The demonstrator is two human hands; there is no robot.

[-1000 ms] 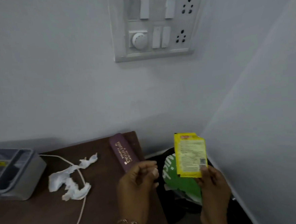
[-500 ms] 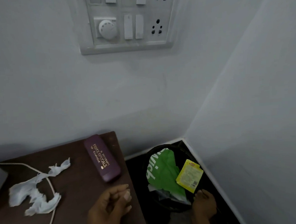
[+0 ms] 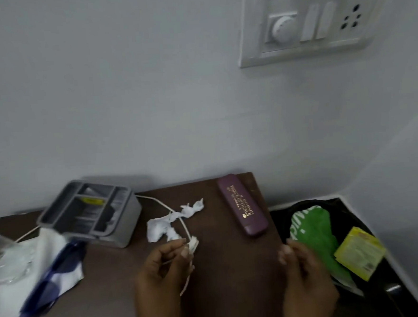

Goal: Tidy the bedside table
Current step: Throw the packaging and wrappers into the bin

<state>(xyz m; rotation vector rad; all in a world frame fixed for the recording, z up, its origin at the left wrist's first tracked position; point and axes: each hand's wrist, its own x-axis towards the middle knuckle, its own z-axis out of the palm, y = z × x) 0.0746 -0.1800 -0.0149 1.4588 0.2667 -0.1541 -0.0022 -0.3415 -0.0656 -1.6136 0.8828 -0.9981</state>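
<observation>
Cable-tidying step: left hand [image 3: 161, 273] pinches the white cable [image 3: 193, 244] above the counter [image 3: 231, 275]; right hand [image 3: 307, 277] fingers [image 3: 285, 253] seem loosely curled, empty. Next, probably coil it neatly.

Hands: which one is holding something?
The left hand: it pinches the white cable near its plug. The right hand has loosely curled fingers and holds nothing.

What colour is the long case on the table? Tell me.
The case is maroon with gold lettering, head view.
</observation>
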